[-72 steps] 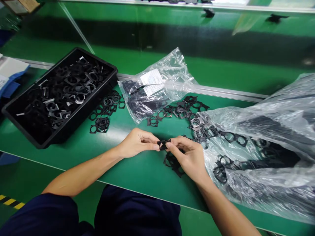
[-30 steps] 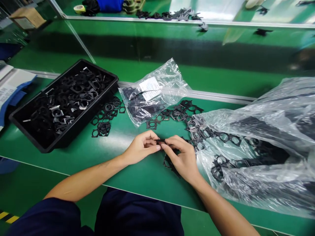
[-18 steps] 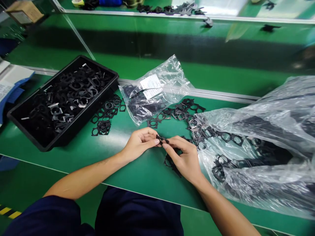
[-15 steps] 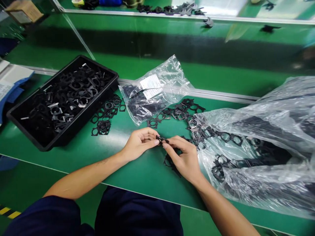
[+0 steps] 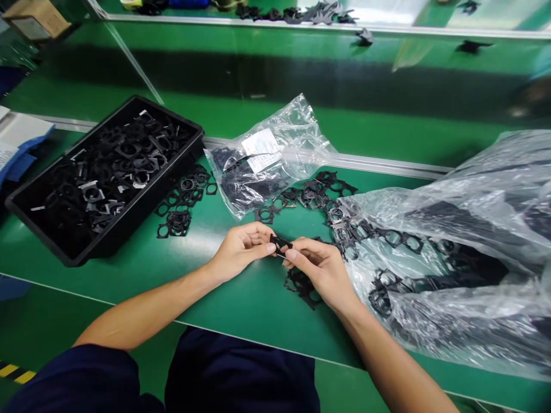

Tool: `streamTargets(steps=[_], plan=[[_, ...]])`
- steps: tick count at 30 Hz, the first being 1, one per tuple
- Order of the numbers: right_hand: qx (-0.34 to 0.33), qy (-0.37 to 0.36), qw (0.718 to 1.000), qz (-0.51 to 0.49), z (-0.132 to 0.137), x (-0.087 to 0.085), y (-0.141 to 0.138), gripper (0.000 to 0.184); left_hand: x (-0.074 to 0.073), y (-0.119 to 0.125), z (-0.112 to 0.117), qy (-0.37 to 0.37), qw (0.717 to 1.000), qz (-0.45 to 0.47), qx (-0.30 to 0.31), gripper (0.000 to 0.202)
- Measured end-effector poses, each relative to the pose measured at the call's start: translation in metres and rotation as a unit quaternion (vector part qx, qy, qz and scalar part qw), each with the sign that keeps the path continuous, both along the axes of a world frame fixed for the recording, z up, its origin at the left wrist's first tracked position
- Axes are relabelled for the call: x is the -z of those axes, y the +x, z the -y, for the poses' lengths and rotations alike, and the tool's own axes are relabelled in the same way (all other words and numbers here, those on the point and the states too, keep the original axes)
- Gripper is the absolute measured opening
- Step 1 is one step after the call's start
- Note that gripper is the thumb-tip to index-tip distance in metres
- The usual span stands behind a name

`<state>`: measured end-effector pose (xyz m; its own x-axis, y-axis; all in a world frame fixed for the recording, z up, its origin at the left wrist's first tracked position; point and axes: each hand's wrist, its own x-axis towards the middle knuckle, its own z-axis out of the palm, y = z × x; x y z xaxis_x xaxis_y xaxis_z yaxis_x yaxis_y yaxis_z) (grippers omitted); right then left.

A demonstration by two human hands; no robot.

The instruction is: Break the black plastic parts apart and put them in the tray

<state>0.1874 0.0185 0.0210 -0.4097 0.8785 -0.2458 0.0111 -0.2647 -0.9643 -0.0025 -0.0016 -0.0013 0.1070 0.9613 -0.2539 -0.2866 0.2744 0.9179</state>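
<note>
Between my two hands is a small black plastic frame (image 5: 281,245), held just above the green table (image 5: 241,304). My left hand (image 5: 245,246) pinches its left end between thumb and fingers. At its right end, the thumb and forefinger of my right hand (image 5: 316,267) are closed on it. Several loose black frames (image 5: 303,287) lie under and beside my right hand. Behind my hands, a clear plastic bag (image 5: 262,172) with a white label has dark parts inside. More black frames (image 5: 340,215) are heaped to its right.
A black bin (image 5: 81,252) full of similar parts stands at the left, with small piles of frames (image 5: 176,223) beside it. A large clear bag (image 5: 473,338) of black frames lies open at the right. Black parts (image 5: 318,12) sit on the shelf behind.
The black frame has been turned between my fingers, so more of its flat face shows. My right hand has shifted slightly; the left stays nearly in place.
</note>
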Motion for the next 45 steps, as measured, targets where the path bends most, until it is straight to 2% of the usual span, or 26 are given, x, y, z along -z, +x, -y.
streamTargets(steps=[4,8,16,24,35,39,43,45], plan=[[0.016,0.022,0.999,0.017,0.0,0.001,-0.001,0.035,-0.001,-0.002,-0.001,0.01,1.0,-0.019,0.004,0.028],[0.024,0.036,0.999,0.029,0.002,0.001,-0.003,0.036,-0.003,-0.004,-0.002,-0.013,1.0,-0.014,0.006,0.028],[0.014,-0.002,1.0,0.011,0.002,0.001,0.0,0.038,0.001,-0.004,-0.002,-0.09,0.993,0.072,0.035,0.036],[0.015,0.017,1.0,0.017,0.003,-0.005,-0.001,0.037,0.002,-0.003,-0.002,-0.106,0.989,0.088,0.05,0.035],[0.01,-0.022,0.999,0.031,0.002,-0.004,0.001,0.04,-0.002,-0.014,-0.006,-0.113,0.981,0.034,0.153,0.03],[0.01,-0.035,0.999,0.019,0.001,-0.003,0.001,0.036,0.0,-0.014,-0.006,-0.108,0.984,0.044,0.132,0.03],[0.025,-0.048,0.999,-0.007,0.0,0.0,0.0,0.029,0.003,-0.01,-0.004,-0.119,0.985,0.096,0.078,0.033],[0.025,-0.057,0.998,-0.015,0.0,0.0,0.0,0.029,0.002,-0.007,-0.004,-0.126,0.982,0.121,0.071,0.035]])
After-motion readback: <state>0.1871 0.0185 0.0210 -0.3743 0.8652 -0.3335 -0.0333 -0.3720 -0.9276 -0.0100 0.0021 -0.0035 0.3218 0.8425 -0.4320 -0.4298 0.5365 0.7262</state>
